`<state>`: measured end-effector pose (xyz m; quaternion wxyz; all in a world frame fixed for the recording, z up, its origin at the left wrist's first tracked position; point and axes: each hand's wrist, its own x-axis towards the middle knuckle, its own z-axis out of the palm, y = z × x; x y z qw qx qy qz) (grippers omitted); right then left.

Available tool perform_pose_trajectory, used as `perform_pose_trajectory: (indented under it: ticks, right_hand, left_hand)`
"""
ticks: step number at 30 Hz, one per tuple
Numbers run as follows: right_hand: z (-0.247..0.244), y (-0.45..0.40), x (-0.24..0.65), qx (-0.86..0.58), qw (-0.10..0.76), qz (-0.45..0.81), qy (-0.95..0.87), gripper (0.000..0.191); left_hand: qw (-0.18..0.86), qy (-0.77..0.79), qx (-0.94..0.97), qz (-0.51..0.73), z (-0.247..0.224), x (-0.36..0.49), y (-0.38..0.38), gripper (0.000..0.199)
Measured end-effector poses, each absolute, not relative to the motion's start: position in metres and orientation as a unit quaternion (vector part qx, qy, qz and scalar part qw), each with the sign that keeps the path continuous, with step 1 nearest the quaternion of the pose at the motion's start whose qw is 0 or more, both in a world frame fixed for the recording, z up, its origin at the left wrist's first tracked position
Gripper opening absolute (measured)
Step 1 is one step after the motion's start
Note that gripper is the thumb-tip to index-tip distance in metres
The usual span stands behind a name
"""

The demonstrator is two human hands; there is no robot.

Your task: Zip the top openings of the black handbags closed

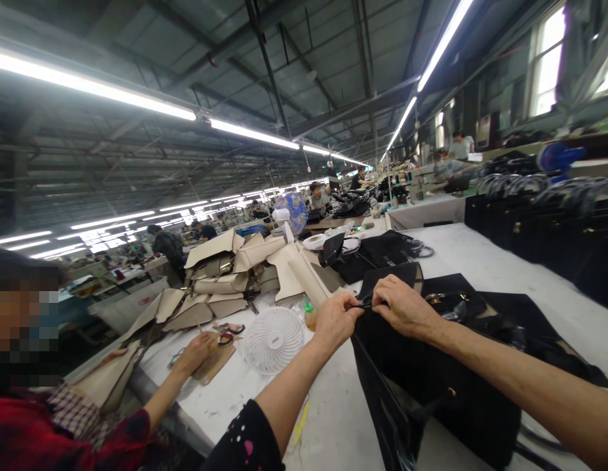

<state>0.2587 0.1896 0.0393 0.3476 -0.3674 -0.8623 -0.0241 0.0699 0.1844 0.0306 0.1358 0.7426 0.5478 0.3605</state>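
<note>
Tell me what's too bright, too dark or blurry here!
Head view: the ceiling lights and window glare white; the black material is so dark its folds mostly vanish; the room's far end looks fuzzy; the right forearm seems stretched towards the edge; blocky squares hide part of the picture at left.

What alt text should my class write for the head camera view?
A left hand and right hand pinch the edge of a black bag over a white worktable. To their left are a white fan, a pile of cream bag pieces and a co-worker's hand near scissors.
</note>
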Motion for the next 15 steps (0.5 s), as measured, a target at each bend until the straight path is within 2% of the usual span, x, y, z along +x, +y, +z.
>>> perform_pose_trajectory:
  ticks: [15]
  right_hand:
    - [0.0402,0.1804,0.2565,-0.359,0.335,-0.061,-0.869,0.005]
  left_hand:
    - [0.167,0.573,0.715,0.364,0.0293,0.0697,0.1775,0.010]
